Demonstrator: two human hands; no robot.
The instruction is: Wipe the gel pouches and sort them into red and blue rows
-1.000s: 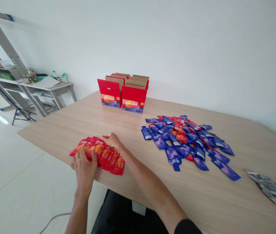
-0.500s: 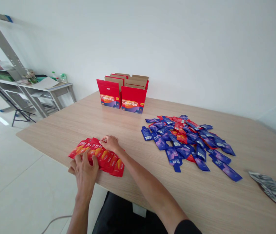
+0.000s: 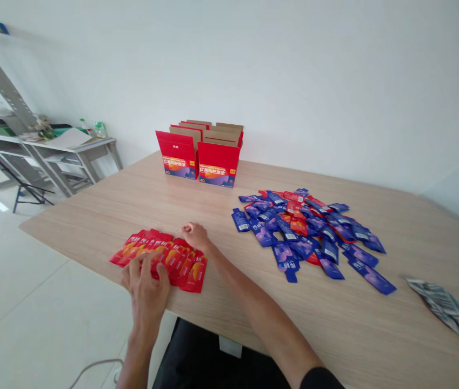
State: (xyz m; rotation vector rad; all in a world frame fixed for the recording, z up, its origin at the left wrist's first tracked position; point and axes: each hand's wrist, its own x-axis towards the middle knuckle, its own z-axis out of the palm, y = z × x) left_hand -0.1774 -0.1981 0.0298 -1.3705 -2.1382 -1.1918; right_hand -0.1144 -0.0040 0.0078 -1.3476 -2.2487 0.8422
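A row of overlapping red sachets with orange fruit pictures lies flat near the front left edge of the table. Over the row's near side rests my left hand, fingers spread and touching the sachets. My right hand is just beyond the row's upper right end, its fingers curled together with nothing visible in them. Farther right, a loose heap of blue sachets is mixed with some red sachets.
Open-topped red cartons stand at the back of the wooden table, near the wall. A crumpled striped silvery item lies at the right. Beyond the table's left side are a side desk and a black stand.
My right hand has moved right, off the sachets' top edge, uncovering the upper right of the row. My left hand has shifted slightly right. The view has turned slightly.
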